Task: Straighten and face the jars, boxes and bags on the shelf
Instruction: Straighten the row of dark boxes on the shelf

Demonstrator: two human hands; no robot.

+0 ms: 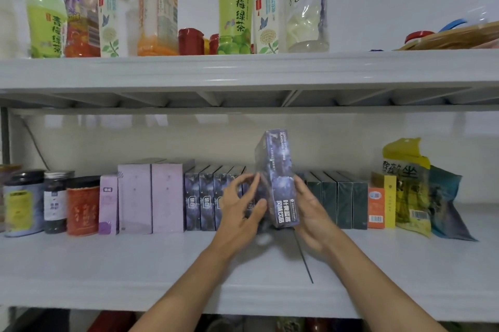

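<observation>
White shelf (135,264), both hands (240,207) flanking tilted purple box (280,183)

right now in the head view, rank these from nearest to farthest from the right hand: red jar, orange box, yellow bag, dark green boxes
1. dark green boxes, just right of the right hand
2. orange box, further right
3. yellow bag, beyond it
4. red jar, far left

Shelf front (135,264) lies open — boxes (205,199) and jars (55,203) wall the back.
</observation>
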